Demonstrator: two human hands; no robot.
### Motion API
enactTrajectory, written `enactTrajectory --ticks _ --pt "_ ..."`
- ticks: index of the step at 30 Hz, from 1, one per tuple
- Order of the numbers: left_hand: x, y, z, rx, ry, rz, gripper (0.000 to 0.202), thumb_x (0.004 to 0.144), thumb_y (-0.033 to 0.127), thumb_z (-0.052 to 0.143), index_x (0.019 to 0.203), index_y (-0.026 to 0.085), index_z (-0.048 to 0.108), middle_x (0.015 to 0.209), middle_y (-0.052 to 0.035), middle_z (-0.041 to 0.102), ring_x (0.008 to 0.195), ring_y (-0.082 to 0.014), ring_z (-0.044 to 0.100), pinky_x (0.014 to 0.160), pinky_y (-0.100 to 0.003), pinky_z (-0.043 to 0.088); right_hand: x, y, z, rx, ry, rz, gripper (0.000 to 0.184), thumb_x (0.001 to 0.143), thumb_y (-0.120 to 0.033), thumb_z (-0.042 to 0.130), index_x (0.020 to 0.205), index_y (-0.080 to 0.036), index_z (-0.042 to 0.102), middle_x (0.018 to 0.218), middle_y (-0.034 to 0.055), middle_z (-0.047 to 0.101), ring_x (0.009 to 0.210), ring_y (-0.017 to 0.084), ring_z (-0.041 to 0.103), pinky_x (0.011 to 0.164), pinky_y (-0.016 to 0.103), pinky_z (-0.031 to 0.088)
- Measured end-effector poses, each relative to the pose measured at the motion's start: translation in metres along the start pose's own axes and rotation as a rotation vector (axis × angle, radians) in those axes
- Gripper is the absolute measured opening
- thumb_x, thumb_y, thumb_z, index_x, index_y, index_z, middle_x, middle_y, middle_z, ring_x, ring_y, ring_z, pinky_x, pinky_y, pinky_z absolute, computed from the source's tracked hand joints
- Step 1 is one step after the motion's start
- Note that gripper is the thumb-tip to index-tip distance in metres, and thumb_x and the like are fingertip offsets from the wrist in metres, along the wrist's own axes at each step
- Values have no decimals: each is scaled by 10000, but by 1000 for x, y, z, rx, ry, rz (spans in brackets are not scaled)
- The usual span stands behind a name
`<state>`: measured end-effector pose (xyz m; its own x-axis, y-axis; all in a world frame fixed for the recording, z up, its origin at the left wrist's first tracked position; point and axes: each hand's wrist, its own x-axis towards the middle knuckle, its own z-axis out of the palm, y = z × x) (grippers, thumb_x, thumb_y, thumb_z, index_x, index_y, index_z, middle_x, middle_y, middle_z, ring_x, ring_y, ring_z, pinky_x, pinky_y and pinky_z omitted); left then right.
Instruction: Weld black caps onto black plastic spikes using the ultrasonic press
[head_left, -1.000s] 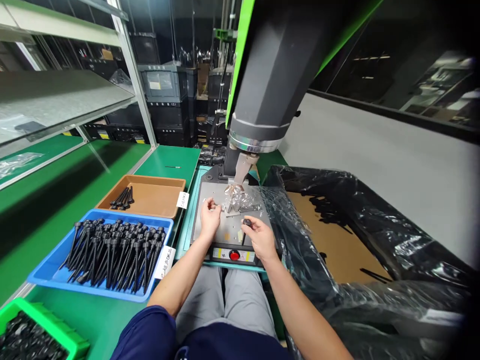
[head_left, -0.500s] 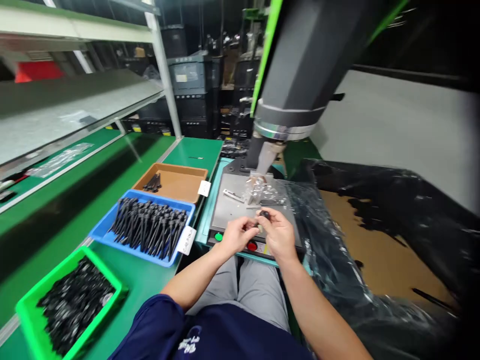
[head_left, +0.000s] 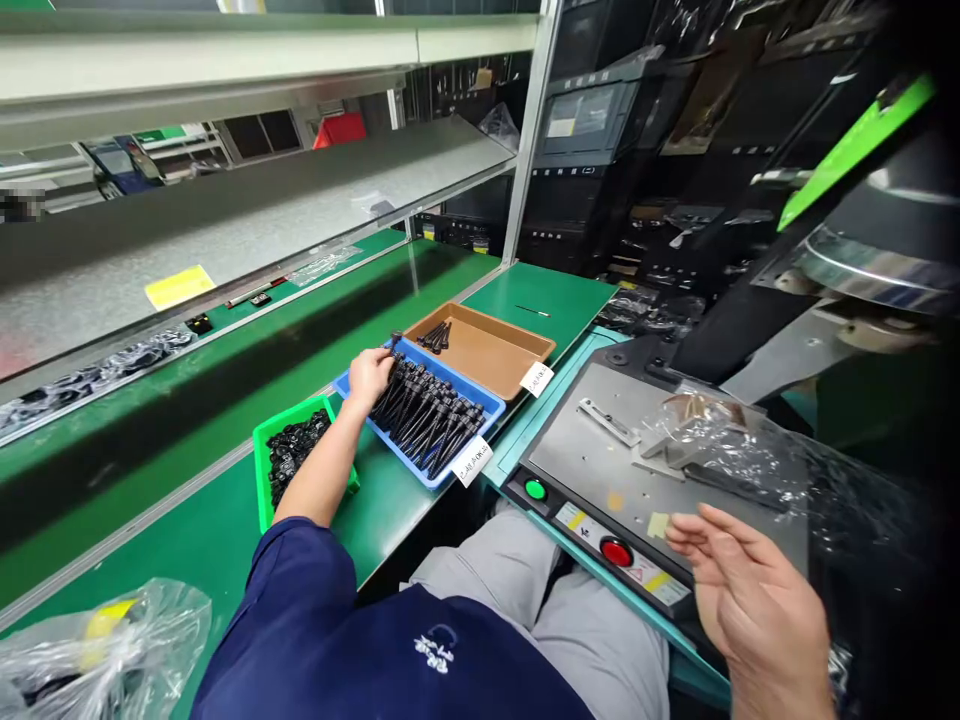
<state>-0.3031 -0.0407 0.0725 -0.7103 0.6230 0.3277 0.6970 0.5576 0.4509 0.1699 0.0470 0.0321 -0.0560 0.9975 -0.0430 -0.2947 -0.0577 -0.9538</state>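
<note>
My left hand reaches out over the far-left corner of the blue tray, its fingers closed on the head of a black pin. The tray holds several long black pins laid in a heap. My right hand hovers open, palm up, fingers apart, holding nothing, at the front edge of the grey machine plate, just right of the red button.
A brown tray with a few black pins sits beyond the blue one. A green bin of small black parts lies to the left. Clear crumpled film covers the plate's right side under the press head. A green button is nearby.
The view has swung left. My left hand left the machine plate and reached to the blue tray, closing on a pin. My right hand let go of the small black part and opened.
</note>
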Motion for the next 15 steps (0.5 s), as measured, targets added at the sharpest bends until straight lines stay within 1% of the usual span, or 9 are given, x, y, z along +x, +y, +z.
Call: enactTrajectory --ticks 1,2,3,5,7,10,12,15 --pt "10 -15 -3 82 -32 -86 289 892 281 507 1065 194 722 1119 -90 699 1070 -240 606 938 -323 442 0 -1 -1 9 10 15 544 477 -489 905 869 -183 682 704 54 689 629 178 639 620 316 537" --pt "17 -28 -4 126 -58 -142 285 887 273 512 1047 183 729 1095 -106 708 1050 -252 618 913 -331 452 -1 -1 -2 16 24 26 553 457 -494 911 857 -186 684 693 47 690 624 166 639 619 288 543" --pt "23 -38 -3 154 -87 -181 278 878 269 525 1032 172 735 1069 -120 716 1027 -260 630 890 -336 460 -1 -1 -2 16 33 39 556 442 -495 916 848 -191 687 690 42 692 627 157 641 624 263 549" --pt "30 -50 3 164 -129 -208 268 849 281 575 1012 147 741 1025 -148 726 977 -270 649 854 -342 472 -1 0 -4 4 49 63 559 425 -501 919 843 -203 696 700 37 698 643 144 648 640 226 558" --pt "35 -54 13 163 -162 -209 295 820 317 627 1030 140 735 1000 -155 730 949 -261 656 843 -331 475 -2 1 -6 -15 60 89 556 414 -509 919 835 -216 704 709 37 701 654 140 651 643 205 562" --pt "41 -51 22 148 -196 -196 336 807 375 664 1048 148 719 970 -135 734 925 -249 659 841 -328 480 -4 4 -11 -43 80 127 545 386 -525 918 799 -233 714 709 40 699 653 143 647 636 203 566" --pt "43 -49 23 135 -209 -188 346 850 405 630 1082 155 682 1028 -114 710 942 -233 649 857 -359 496 -7 8 -20 -65 101 128 527 380 -537 914 779 -251 721 715 42 693 655 149 642 632 216 567" --pt "41 -47 18 111 -220 -172 365 905 387 574 1179 147 586 1172 -101 614 1012 -221 614 872 -426 524 -12 17 -45 -122 138 85 444 469 -556 879 791 -291 728 759 59 682 681 175 639 618 282 569"
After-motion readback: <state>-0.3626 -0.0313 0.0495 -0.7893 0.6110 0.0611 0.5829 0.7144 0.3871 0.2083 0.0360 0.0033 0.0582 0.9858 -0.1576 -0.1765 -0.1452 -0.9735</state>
